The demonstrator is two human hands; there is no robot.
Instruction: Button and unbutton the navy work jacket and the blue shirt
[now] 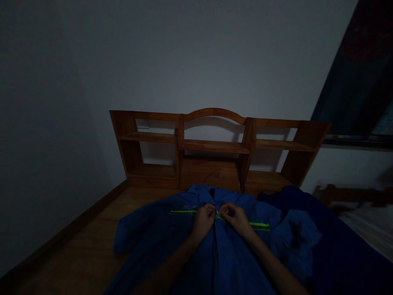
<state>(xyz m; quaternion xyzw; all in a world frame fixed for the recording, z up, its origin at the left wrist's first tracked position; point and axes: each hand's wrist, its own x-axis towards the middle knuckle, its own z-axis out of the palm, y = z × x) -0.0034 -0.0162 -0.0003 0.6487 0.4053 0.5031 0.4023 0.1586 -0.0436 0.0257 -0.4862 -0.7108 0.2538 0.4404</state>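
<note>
A blue jacket (172, 241) with yellow-green stripes across the chest lies spread out front side up, its collar pointing away from me. White lettering shows on its left chest side, partly covered by my hand. Both hands meet at the upper front opening. My left hand (204, 221) is closed, fingertips pinching the front edge of the jacket. Just to its right, my right hand (238, 219) pinches the facing edge, thumb and finger together. Any button or fastener between the fingertips is too small and dark to make out.
Beyond the collar stands a wooden shelf headboard (211, 145) against the pale wall. Dark blue cloth (337, 246) lies to the right of the jacket. Wooden boards (89, 254) show at left. A dark window (362, 78) is at upper right. The room is dim.
</note>
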